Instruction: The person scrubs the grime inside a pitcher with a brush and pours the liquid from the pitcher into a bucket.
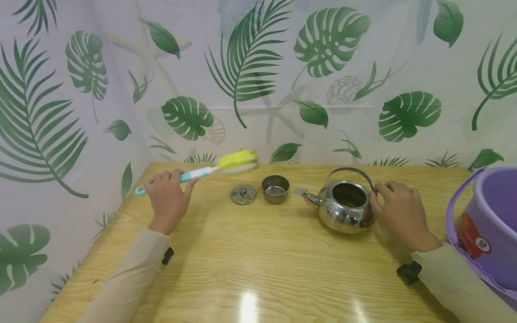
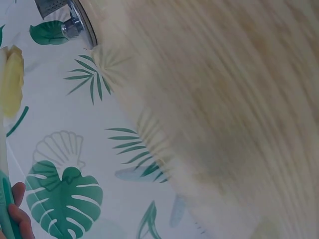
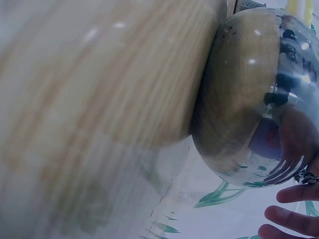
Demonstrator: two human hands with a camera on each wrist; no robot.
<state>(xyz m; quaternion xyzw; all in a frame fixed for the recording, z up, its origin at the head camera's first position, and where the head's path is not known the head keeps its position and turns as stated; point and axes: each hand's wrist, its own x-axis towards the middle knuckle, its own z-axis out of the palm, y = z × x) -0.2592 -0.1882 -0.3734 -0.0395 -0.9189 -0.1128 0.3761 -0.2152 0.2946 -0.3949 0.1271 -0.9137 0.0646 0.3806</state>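
Note:
My left hand (image 1: pixel 168 197) grips a bottle brush (image 1: pixel 195 174) by its white and teal handle, held above the table with its yellow and white sponge head (image 1: pixel 238 160) pointing right. In the left wrist view, fingertips (image 2: pixel 20 219) wrap the brush's teal handle at the lower left edge. A shiny steel teapot (image 1: pixel 346 217) stands lidless on the table, spout to the left, its hoop handle upright. At the right base of that hoop, my right hand (image 1: pixel 400 211) pinches it between thumb and fingers. The right wrist view shows the rounded teapot side (image 3: pixel 244 99) close to the other fingers.
A small steel lid (image 1: pixel 243 194) and a perforated strainer cup (image 1: pixel 276 190) stand between the brush and the spout. To the right is a purple bucket (image 1: pixel 468 224), close beside my right forearm. A leaf-patterned sheet (image 1: pixel 258 107) rises behind the wooden table (image 1: pixel 242 251).

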